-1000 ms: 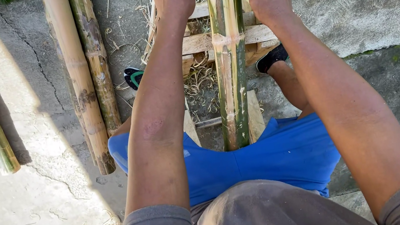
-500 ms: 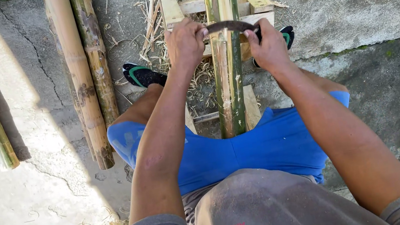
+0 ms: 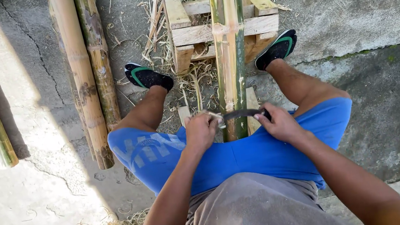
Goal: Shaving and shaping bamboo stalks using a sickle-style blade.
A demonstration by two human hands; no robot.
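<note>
A curved blade (image 3: 243,114) is clasped at both ends by closed left hand (image 3: 201,131) and right hand (image 3: 280,123), straddling the bamboo pole (image 3: 230,43) braced on a wooden frame (image 3: 193,34).

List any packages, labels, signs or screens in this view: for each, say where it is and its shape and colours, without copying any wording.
No packages, signs or screens are in view.
Printed lettering on the blue shorts: pale blocky print on the thigh below the left hand.
Printed mark on the grey shirt: red, at the bottom edge, partly cut off.
</note>
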